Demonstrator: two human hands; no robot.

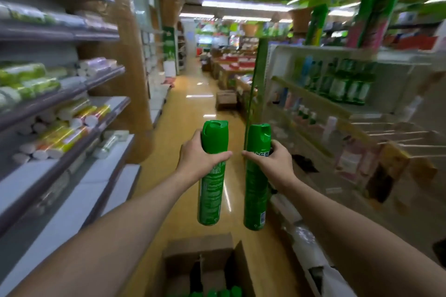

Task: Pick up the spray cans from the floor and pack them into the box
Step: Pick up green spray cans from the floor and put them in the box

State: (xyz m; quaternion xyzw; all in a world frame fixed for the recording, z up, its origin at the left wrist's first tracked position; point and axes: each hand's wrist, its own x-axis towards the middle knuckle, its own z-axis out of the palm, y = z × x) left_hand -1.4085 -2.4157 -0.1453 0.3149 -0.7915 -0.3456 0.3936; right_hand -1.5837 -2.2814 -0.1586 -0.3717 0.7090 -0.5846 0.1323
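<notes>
Both hands are raised in front of me, each holding a tall green spray can upright. My left hand [199, 157] grips the left can [212, 176] just below its cap. My right hand [270, 163] grips the right can [256, 181] at the same height. The two cans hang side by side, a small gap apart, above an open cardboard box [193, 252] on the floor at the bottom centre. Green caps of several cans [217, 293] show inside the box at the bottom edge.
I stand in a shop aisle with a glossy yellow floor [188, 108]. Shelves of wrapped rolls [55, 132] line the left. A white shelf unit with green bottles [342, 84] runs along the right. Another cardboard box [225, 99] sits farther down the aisle.
</notes>
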